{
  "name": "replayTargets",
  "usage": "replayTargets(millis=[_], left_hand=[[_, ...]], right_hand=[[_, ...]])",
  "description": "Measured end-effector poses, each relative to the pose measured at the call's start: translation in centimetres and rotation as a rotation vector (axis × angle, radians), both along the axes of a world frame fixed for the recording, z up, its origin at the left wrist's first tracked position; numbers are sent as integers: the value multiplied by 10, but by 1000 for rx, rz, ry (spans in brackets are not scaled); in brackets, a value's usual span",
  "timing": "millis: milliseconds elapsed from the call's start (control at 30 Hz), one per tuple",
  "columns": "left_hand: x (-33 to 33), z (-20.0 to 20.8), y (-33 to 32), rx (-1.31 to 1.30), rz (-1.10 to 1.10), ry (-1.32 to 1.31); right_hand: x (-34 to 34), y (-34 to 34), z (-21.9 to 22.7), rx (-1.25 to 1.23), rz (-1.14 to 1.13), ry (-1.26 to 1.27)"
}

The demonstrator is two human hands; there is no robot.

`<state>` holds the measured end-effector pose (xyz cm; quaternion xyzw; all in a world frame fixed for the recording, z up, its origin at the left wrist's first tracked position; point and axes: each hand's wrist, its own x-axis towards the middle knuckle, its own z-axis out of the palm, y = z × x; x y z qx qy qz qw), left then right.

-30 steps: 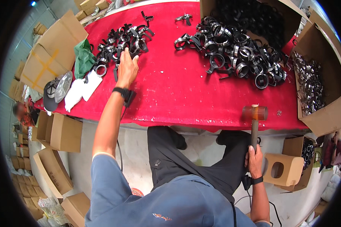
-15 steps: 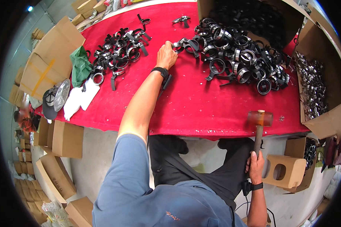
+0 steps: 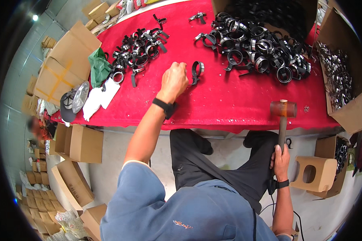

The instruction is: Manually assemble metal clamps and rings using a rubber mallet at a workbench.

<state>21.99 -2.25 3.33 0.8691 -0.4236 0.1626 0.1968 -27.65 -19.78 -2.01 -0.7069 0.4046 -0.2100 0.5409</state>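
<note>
My left hand [image 3: 175,82] is over the red-covered table with its fingers curled in. At its fingertips is a black-and-silver ring with a black tab [image 3: 197,70], seen partly edge-on; the hand hides where they meet. My right hand [image 3: 280,161] is wrapped round the wooden handle of a mallet [image 3: 283,109]. The mallet's brownish, see-through head points up over the table's near edge. Similar rings lie in a large heap [image 3: 255,50] at the far right and in a smaller pile [image 3: 138,50] at the left.
A cardboard box [image 3: 352,110] of shiny metal parts stands at the right, and a box of black parts [image 3: 287,16] at the back. Green cloth [image 3: 99,66], white cloth [image 3: 93,104] and a cap [image 3: 67,106] lie at the left. A cut-out carton [image 3: 317,172] is beside my right arm.
My left hand has drawn back from the edge of the large heap toward me, and a single ring is now beside it. The mallet stays in my right hand. The view has shifted slightly.
</note>
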Motion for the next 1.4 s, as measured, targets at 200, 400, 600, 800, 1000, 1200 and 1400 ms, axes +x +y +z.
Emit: replayTargets(millis=[200,400,600,800,1000,1200,1400], left_hand=[[-29,-22,-1,448,-103,-146],[-13,-17,-2,560,-125,-413],[-33,-7,-1,336,-97,-140],[-188,-7,-7,-272,-208,906],[-280,-59,-33,-455,-153,1326],[-299,-98,-56,-496,-297,1287],[-305,-126,-65,-460,-319,980]], right_hand=[[1,-1,1,54,-4,-49],[-10,0,-4,0,9,-40],[-22,0,-8,16,-32,-62],[-21,25,15,81,-69,-33],[-18,46,28,13,-45,-87],[-36,46,19,-152,55,101],[-37,37,37,-400,2,247]])
